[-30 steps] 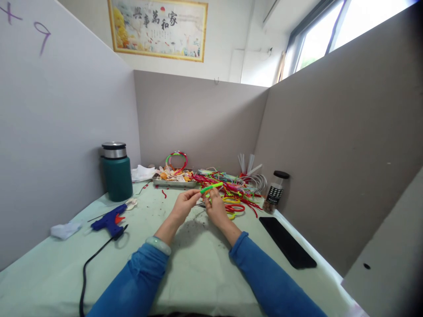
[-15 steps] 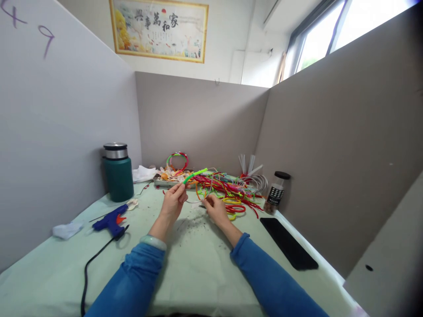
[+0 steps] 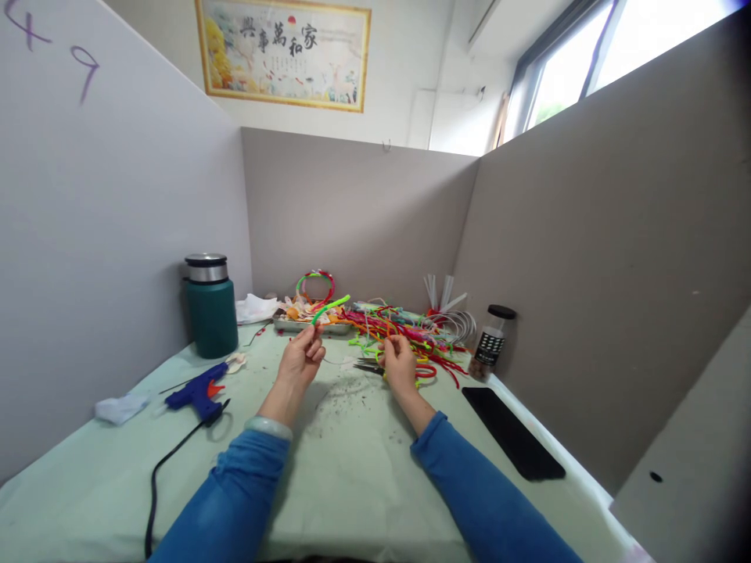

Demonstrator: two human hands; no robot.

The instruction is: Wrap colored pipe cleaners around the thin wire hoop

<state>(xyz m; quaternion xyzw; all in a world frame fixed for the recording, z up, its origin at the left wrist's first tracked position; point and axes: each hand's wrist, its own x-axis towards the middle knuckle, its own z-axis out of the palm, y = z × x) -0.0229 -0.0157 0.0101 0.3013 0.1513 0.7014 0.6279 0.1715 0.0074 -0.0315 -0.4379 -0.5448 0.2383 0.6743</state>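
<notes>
My left hand [image 3: 300, 360] is closed in a pinch round the lower end of a bright green pipe cleaner [image 3: 332, 308], which slants up to the right. A thin pale wire [image 3: 335, 362] runs from beside this hand towards the right. My right hand [image 3: 400, 364] has its fingertips pressed together over the scissors; whatever lies between them is too small to make out. Under and beside that hand lie the scissors [image 3: 368, 367], blades pointing left, with red and yellow handles partly covered by the fingers.
Behind the hands lie a heap of coloured pipe cleaners [image 3: 404, 328] and a metal tray [image 3: 285, 323] of petal-like pieces, with a red-green ring [image 3: 317, 275]. A blue glue gun [image 3: 196, 393] and green flask [image 3: 211, 317] stand left; a jar [image 3: 491, 344] and black phone-like slab [image 3: 512, 434] are right.
My left hand has shifted slightly left and down with the green pipe cleaner. My right hand has moved right and up, so the hands are farther apart and the scissor blades show more.
</notes>
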